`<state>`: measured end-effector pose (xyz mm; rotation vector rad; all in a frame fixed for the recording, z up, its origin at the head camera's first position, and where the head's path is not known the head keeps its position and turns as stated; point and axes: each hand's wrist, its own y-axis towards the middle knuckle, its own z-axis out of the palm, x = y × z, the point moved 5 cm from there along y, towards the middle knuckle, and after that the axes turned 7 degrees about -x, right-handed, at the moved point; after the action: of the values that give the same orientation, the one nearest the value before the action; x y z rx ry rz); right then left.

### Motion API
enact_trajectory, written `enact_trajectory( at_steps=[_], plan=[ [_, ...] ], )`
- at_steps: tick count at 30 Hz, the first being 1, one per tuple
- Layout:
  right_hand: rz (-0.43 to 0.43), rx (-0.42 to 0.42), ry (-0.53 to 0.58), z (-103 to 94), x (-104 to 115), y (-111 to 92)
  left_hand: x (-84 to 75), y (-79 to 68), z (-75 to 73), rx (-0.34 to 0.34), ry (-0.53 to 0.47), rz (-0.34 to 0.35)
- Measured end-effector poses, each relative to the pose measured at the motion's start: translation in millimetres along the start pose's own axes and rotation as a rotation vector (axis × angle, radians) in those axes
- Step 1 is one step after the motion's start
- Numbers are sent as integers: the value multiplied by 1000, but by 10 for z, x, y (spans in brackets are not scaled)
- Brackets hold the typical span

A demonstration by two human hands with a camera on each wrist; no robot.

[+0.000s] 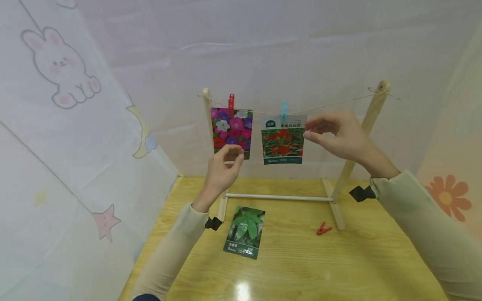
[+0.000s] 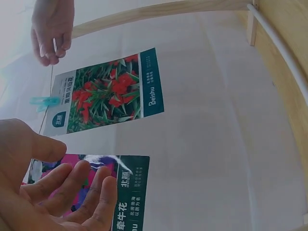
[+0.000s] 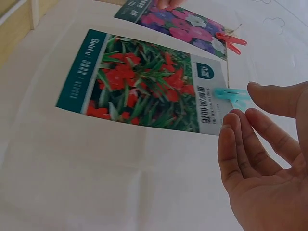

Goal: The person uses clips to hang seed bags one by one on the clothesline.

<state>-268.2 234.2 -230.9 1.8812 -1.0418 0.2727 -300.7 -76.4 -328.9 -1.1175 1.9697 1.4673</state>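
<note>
Two seed packets hang on a thin string. A light blue clothespin (image 1: 284, 110) clips the packet with red flowers (image 1: 283, 142), and a red clothespin (image 1: 231, 104) clips the packet with pink, purple and white flowers (image 1: 232, 129). My right hand (image 1: 339, 136) is beside the upper right edge of the red-flower packet; in the right wrist view its thumb and fingers are apart, near the blue clothespin (image 3: 231, 95). My left hand (image 1: 224, 169) is in front of the lower part of the pink-flower packet, fingers loosely bent and holding nothing. In the left wrist view it hides part of that packet (image 2: 132, 192).
A wooden frame (image 1: 370, 108) carries the string, with a white rod (image 1: 278, 197) across its base. On the wooden table (image 1: 290, 259) lie a green-leaf seed packet (image 1: 245, 232) and a red clothespin (image 1: 324, 228). Pale printed sheets (image 1: 263, 54) stand behind and at the sides.
</note>
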Motion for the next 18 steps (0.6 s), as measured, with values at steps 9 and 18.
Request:
enact_trajectory(
  at_steps=[9,18],
  plan=[
    [113,0,-5,49,-322,-329,245,-116,4,-26,-17,-52],
    [144,-29,-16,132,-618,-711,506,-326,48,-66,-22,-107]
  ],
)
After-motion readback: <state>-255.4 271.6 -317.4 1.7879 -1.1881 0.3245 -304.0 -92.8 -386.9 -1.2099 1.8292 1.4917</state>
